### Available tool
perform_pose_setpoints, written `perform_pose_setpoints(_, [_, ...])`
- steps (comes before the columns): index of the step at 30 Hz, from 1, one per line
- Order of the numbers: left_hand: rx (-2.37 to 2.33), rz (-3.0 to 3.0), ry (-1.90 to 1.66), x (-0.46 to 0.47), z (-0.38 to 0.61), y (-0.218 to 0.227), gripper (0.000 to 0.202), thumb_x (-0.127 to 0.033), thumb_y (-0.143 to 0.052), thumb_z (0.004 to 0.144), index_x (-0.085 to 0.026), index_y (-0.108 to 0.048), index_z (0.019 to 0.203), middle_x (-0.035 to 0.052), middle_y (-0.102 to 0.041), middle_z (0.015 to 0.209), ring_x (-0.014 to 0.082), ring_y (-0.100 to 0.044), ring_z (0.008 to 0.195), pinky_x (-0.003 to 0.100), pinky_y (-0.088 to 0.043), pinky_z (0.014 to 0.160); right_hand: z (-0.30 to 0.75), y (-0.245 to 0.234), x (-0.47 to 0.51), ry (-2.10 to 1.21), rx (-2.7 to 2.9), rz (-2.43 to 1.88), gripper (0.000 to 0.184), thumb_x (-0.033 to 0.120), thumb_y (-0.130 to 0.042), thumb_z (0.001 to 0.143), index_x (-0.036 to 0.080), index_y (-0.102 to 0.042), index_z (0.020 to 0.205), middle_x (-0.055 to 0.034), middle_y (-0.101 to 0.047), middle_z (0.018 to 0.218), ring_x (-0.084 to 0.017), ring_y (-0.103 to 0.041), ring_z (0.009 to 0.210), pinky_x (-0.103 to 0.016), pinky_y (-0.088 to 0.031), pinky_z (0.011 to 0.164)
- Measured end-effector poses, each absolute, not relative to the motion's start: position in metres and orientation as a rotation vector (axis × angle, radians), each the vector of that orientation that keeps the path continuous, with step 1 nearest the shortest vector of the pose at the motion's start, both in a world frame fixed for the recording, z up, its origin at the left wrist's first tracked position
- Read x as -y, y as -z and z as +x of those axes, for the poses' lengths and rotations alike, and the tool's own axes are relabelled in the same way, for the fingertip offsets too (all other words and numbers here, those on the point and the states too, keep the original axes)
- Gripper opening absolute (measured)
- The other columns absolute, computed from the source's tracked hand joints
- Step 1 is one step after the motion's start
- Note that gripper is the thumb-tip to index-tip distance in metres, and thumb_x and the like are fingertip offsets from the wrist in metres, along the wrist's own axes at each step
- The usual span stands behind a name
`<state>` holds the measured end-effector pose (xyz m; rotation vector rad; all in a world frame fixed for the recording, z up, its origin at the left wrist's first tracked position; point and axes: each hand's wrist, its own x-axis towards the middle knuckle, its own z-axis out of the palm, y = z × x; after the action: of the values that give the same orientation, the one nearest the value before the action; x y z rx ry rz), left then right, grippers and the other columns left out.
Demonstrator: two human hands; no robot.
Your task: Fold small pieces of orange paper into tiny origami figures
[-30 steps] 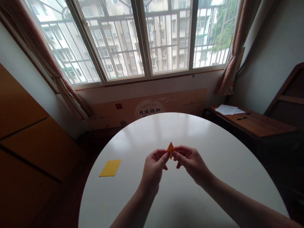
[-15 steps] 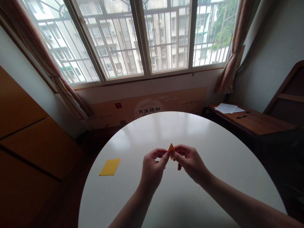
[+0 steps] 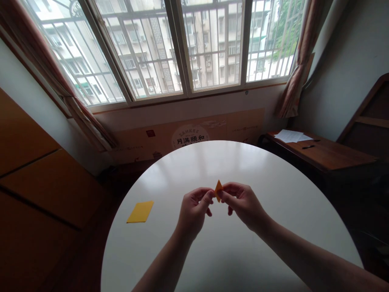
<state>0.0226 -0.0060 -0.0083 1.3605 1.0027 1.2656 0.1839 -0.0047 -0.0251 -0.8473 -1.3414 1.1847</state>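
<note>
A small piece of folded orange paper (image 3: 218,186), pointed at top and bottom, is held up over the white round table (image 3: 237,251). My left hand (image 3: 194,209) pinches its left edge between thumb and fingers. From the other side, my right hand (image 3: 244,205) grips it with the thumb in front, covering part of the paper. Both hands are closed, with their fingertips almost meeting at the paper. On the table to the left of my left hand lies a yellow square of paper (image 3: 140,211).
A wooden side table (image 3: 340,156) with white sheets (image 3: 288,136) and a dark pen-like object (image 3: 308,147) stands at the right. Beyond the table, a printed panel (image 3: 243,123) leans below the barred window. A wooden cabinet (image 3: 39,186) is at the left.
My left hand has shifted slightly left, and its thumb has drawn back from the paper's middle. More of the folded paper now shows, and it looks narrower.
</note>
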Motion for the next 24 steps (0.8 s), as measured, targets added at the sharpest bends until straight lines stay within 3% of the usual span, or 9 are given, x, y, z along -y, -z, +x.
perform_pose_setpoints(7, [-0.925, 1.11, -1.159, 0.0019, 0.021, 0.0086, 0.028, -0.037, -0.088, 0.064, -0.013, -0.075, 0.072, 0.002, -0.061, 0.058, 0.0102, -0.05, 0.055, 0.014, -0.041, 0.038, 0.1842, 0.0231, 0.0084, -1.218, 1.346, -0.823, 0.024, 0.04, -0.079, 0.08, 0.016, -0.076, 0.084, -0.0032, -0.068, 0.072, -0.014, -0.059, 0.059, -0.019, -0.048, 0.041])
perform_pose_setpoints(18, [-1.047, 1.398, -1.27, 0.0097, 0.0256, 0.0089, 0.03, -0.041, -0.078, 0.076, -0.012, -0.074, 0.081, 0.0013, -0.062, 0.061, 0.01, -0.052, 0.049, 0.018, -0.045, 0.038, 0.1823, 0.0226, 0.0123, -1.146, 1.333, -0.926, 0.029, 0.045, -0.075, 0.082, 0.015, -0.075, 0.078, -0.0043, -0.067, 0.071, -0.013, -0.056, 0.057, -0.021, -0.049, 0.041])
perform_pose_setpoints(24, [-1.054, 1.413, -1.292, 0.0105, 0.026, 0.0069, 0.03, -0.042, -0.079, 0.074, -0.013, -0.074, 0.078, 0.001, -0.062, 0.06, 0.0102, -0.052, 0.048, 0.019, -0.045, 0.038, 0.1809, 0.022, 0.014, -1.18, 1.302, -0.918, 0.032, 0.047, -0.074, 0.082, 0.015, -0.075, 0.078, -0.005, -0.068, 0.072, -0.014, -0.057, 0.058, -0.022, -0.049, 0.042])
